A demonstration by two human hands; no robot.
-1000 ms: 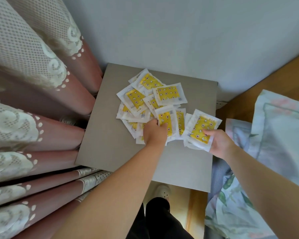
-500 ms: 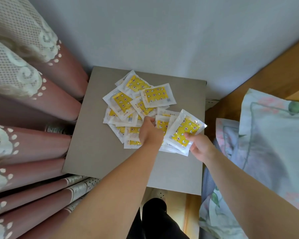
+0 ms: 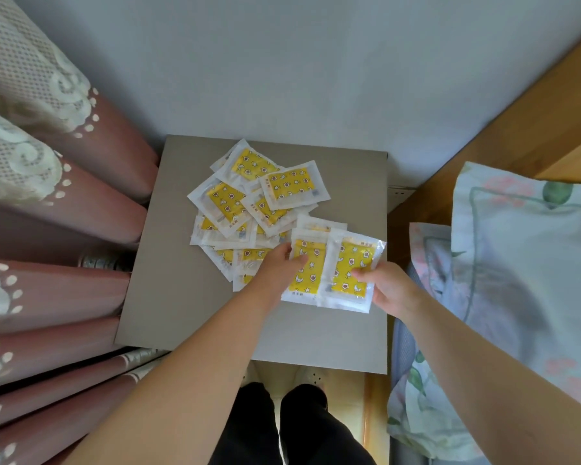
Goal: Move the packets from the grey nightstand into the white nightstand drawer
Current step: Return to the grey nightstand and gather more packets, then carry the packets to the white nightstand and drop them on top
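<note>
Several clear packets with yellow star-printed inserts lie in a loose pile (image 3: 249, 203) on the grey nightstand top (image 3: 168, 297). My right hand (image 3: 388, 290) grips a small stack of packets (image 3: 351, 270) by its lower right corner, just above the top's right side. My left hand (image 3: 277, 270) pinches another packet (image 3: 307, 266) and holds it against the left side of that stack. The white nightstand and its drawer are out of view.
Pink curtains with white lace (image 3: 47, 209) hang along the left of the nightstand. A wooden bed frame (image 3: 517, 129) and floral bedding (image 3: 517, 280) lie to the right. A pale wall (image 3: 282, 62) stands behind. My legs (image 3: 292, 427) show below.
My left hand has lifted a packet off the pile and brought it right, against the stack in my right hand. The stack has tilted more upright and sits lower on the top.
</note>
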